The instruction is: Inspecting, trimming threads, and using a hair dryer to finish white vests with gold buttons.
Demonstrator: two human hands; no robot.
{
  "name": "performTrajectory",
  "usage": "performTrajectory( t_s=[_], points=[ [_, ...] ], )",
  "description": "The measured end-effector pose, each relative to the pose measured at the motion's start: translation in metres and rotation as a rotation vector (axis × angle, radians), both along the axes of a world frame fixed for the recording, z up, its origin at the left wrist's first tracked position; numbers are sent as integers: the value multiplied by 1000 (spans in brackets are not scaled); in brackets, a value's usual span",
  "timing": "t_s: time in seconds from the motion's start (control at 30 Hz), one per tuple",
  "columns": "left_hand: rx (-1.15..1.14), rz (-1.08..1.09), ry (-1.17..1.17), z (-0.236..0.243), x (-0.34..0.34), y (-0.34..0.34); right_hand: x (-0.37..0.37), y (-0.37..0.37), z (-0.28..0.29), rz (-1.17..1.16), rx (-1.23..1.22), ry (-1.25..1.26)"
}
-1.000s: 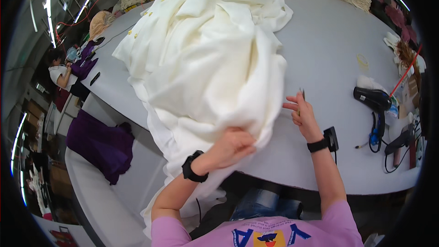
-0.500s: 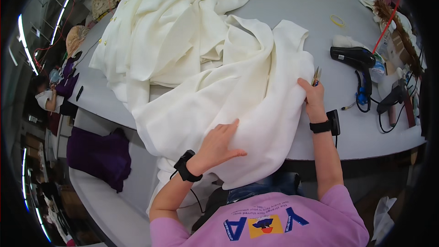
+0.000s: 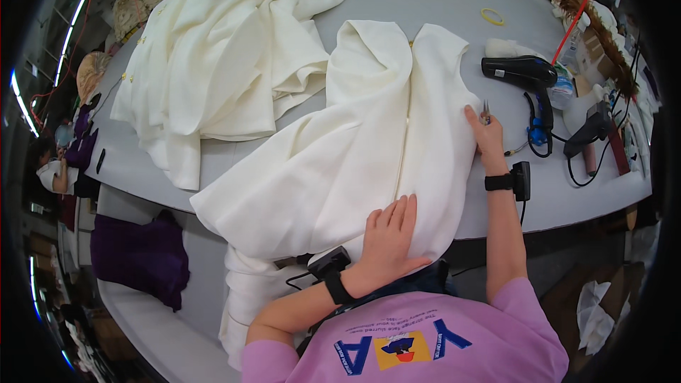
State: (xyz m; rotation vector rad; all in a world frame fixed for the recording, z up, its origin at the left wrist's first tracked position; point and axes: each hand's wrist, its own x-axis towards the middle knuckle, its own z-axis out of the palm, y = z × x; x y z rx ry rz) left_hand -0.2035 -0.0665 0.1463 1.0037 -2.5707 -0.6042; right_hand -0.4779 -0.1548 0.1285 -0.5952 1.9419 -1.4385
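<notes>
A white sleeveless dress lies before me on the table, its zipper running lengthwise. My left hand rests flat on the lower part of the dress beside the zipper's near end, fingers stretched out and holding nothing. At the dress's right edge, my right hand is closed around a pair of thread snips. The snips' pointed blades stick up past the fingers. The thumb side of this hand touches the fabric. Some of the dress hangs over the table's near edge toward my lap.
More white garments with gold buttons are heaped at far left. A black hair dryer, a yellow ring and a dark corded tool lie to the right. Purple cloth hangs at lower left. Another person sits farther left.
The dress has been spread flatter, so its zipper now shows. My left hand has slid right across the fabric. My right hand still holds the snips at the edge. The whole view has shifted slightly.
</notes>
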Motion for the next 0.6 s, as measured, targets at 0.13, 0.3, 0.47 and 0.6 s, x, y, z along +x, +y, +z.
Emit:
performTrajectory(
  t_s=[0.13,0.3,0.47,0.6],
  points=[
    [-219,131,-164,-8,-26,16,30,-14,9,317,-261,-448],
    [317,105,225,26,0,-7,14,13,101,240,-703,-106],
    [678,-172,929,122,4,-6,20,20,234,391,-932,-49],
    [1015,-217,1105,165,15,-25,14,-51,276,434,-838,148]
  ],
)
